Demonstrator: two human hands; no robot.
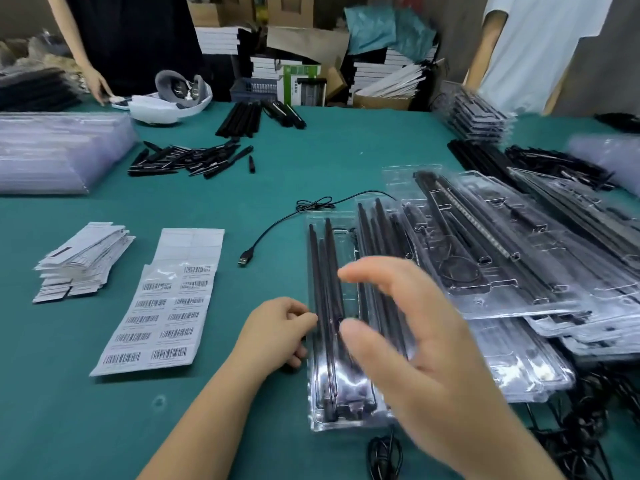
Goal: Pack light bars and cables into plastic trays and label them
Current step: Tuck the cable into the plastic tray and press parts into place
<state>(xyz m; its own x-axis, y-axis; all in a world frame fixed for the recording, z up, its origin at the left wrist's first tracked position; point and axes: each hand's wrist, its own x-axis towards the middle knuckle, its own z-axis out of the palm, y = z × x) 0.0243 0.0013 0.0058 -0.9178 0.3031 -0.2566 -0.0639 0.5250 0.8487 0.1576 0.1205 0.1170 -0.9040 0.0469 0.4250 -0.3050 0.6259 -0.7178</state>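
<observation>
**Head view: tray held at its edge on the green table**

Head-camera frame, lower centre: a clear plastic tray (332, 382) loaded with long black light bars (323, 289) is seen lying on the teal green table (173, 209). Its left edge is pinched by the curled fingers of the left hand (277, 330). The right hand (412, 337) is spread above the tray, blurred, fingers released, nothing grasped. A white barcode label sheet (156, 320) is placed at lower left, a loose black USB cable (277, 226) at centre.
</observation>
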